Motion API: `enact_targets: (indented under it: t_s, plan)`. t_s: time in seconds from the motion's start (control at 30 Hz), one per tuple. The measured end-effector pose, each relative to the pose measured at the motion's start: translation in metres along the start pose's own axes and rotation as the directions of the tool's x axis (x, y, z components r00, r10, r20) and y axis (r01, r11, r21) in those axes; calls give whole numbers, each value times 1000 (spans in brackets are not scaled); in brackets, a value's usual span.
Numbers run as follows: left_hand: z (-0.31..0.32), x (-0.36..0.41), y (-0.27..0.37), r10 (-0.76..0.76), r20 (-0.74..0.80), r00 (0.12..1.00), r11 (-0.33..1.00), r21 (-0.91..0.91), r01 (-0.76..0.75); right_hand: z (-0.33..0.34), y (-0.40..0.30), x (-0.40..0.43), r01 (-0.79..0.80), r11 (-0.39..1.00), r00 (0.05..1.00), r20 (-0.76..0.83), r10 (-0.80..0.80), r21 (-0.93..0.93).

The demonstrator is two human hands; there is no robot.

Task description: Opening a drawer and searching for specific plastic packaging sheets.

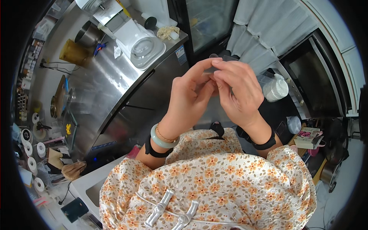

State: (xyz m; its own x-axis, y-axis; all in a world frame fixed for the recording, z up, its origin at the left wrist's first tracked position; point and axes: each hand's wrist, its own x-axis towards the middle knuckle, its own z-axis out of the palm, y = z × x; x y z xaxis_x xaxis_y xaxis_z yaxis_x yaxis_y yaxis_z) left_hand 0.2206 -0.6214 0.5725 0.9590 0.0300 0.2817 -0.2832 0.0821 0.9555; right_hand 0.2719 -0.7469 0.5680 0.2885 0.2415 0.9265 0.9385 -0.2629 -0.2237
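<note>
My left hand [188, 93] and my right hand [241, 92] meet in front of me, fingertips together. Between them is a thin clear plastic piece [229, 58], mostly hidden by the fingers. Part of it shows past the right fingers, and its exact shape cannot be made out. Both thumbs and index fingers pinch it from either side. A pale green bangle [158, 141] and a dark band circle my left wrist; another dark band [266, 143] is on the right one.
To the left runs a steel counter [107, 64] bearing a stand mixer [138, 43], a steel pot [89, 34], an amber container [73, 51] and a blue glue gun [99, 49]. Ribbon spools [32, 164] crowd the far left. On the right are an oven [313, 72] and a plastic-wrapped white stack [275, 88].
</note>
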Motion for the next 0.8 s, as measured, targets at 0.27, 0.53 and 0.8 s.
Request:
enact_targets:
  t_s: [0.27, 0.53, 0.8]
  plan:
    - [19, -2, -6, 105, 0, 994, 979, 174, -104, -16, 6, -7, -46, 998, 998, 42, 44, 43]
    - [27, 1, -8, 94, 2, 996, 978, 187, -93, -23, 14, -14, 25, 999, 998, 50, -27, 42]
    - [29, 4, -13, 70, -25, 997, 991, 115, -67, -18, 20, -17, 15, 1000, 999, -44, -15, 15]
